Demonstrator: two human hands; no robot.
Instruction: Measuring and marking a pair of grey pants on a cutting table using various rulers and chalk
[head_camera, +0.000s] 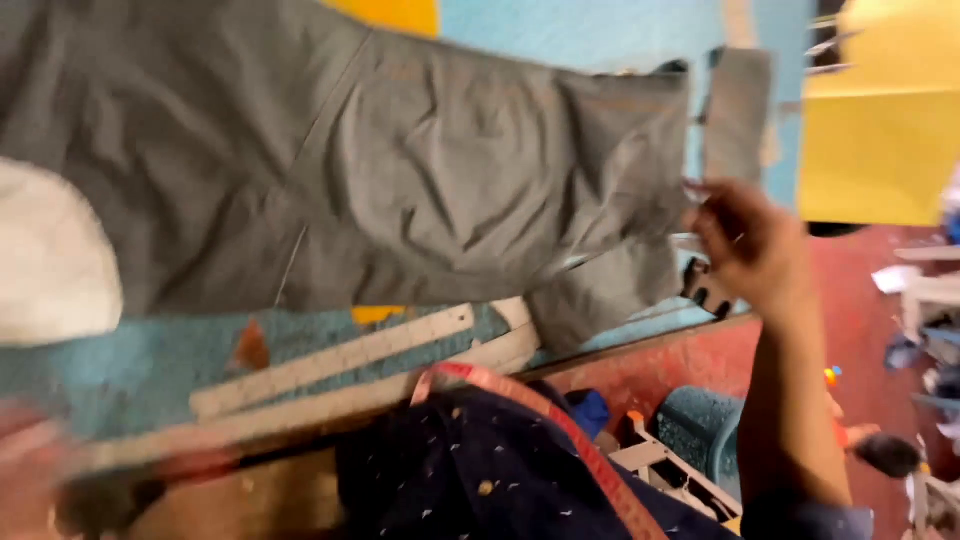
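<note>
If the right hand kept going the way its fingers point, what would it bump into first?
Probably the grey cloth. The right hand points toward its edge and already seems to touch or pinch it, though blur hides the exact contact. The dark scissors lie just below.

A single camera worn on the head looks steeply down and forward over the near edge of the blue table (150, 365). It sits close, so grey cloth (400, 170) fills most of the view. The picture is tilted and blurred, with red floor (860, 330) showing past the table's right end.
</note>
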